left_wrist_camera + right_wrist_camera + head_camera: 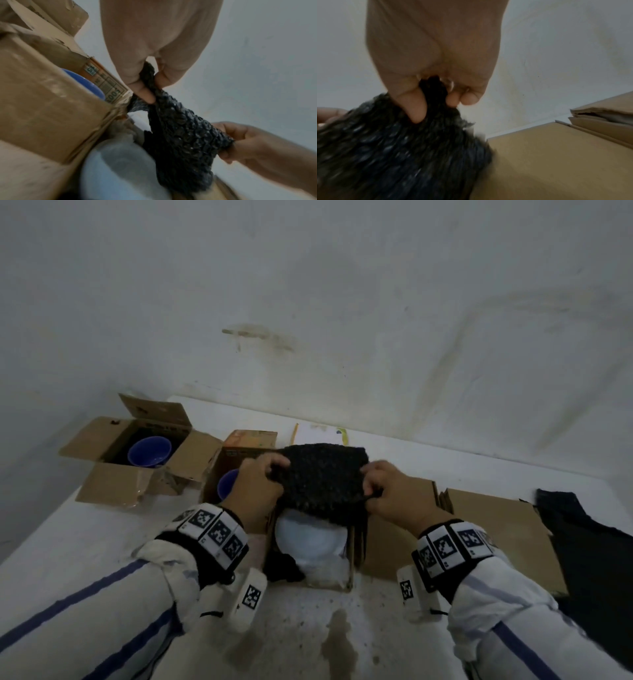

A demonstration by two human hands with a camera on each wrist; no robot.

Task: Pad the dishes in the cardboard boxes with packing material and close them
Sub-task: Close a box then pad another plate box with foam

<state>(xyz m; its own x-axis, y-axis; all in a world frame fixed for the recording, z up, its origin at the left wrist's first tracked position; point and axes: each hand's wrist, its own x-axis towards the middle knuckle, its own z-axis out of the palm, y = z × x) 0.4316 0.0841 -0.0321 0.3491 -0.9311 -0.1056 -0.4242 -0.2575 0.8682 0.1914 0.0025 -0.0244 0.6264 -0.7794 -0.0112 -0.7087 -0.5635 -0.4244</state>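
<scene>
White table (102, 542), hands' black bubble wrap (322, 474) above box (346, 580).

A sheet of black bubble wrap (323, 474) looked like glossy plastic, its bumpy surface catching small glints of light. The open box (346, 573) beneath it was matt brown cardboard, holding a smooth, pale bowl (308, 537) with a soft sheen. Two blue bowls (149, 450) looked smooth, probably plastic. Flattened cardboard (496, 529) lay dull and plain. The counter (85, 542) was white, speckled and stained. The sleeves (102, 604) looked like white cloth.
</scene>
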